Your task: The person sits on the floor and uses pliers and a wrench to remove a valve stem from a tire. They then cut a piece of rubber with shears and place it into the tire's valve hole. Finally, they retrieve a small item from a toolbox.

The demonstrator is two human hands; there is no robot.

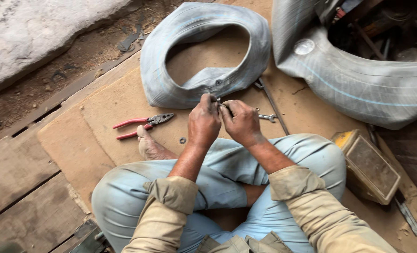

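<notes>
head view: at frame centre the left hand [204, 121] and right hand [240, 122] meet, fingers pinched together on a small metal part [221, 105], just below the grey inner tube [203, 51]. red-handled pliers [142, 124] lie to the left on the board [100, 117].

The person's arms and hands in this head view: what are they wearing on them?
Both arms wear khaki cloth sleeves, rolled up into thick cuffs near the elbows, left sleeve and right sleeve. The fabric looks worn and creased. The forearms below are bare. The left hand and right hand wear no gloves, and look smudged with grime.
</notes>
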